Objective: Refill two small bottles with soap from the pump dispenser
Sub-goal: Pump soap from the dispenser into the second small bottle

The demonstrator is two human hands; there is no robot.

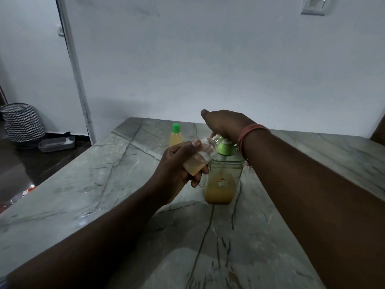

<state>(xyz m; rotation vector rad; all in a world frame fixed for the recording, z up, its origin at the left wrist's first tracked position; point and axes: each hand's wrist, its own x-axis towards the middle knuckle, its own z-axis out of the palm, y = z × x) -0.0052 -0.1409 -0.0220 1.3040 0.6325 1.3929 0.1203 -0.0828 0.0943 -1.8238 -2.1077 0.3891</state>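
- A grey-green marble counter [104,184] with dark veins is filling the lower part of the head view, running up to a plain white wall [208,59]; a switch plate [313,6] is sitting high on the right.
- On the dark floor to the left, a zigzag-patterned basket [23,122] is standing beside a shallow grey tray [56,144].
- A small capped bottle [176,135] with a green lid and yellowish soap is standing upright toward the back of the counter, apart from both hands.
- The pump dispenser [223,180], with soap in its lower part and a green collar, is standing mid-counter.
- The left hand [177,170] is gripping an open small bottle [200,158], fingers and thumb curled round it, tilting its mouth toward the pump's spout; some soap is lying in its base.
- The right hand [225,124] is resting palm-down on the pump head, hiding it; how its fingers are curling cannot be told. A red thread band [249,135] is circling that wrist.
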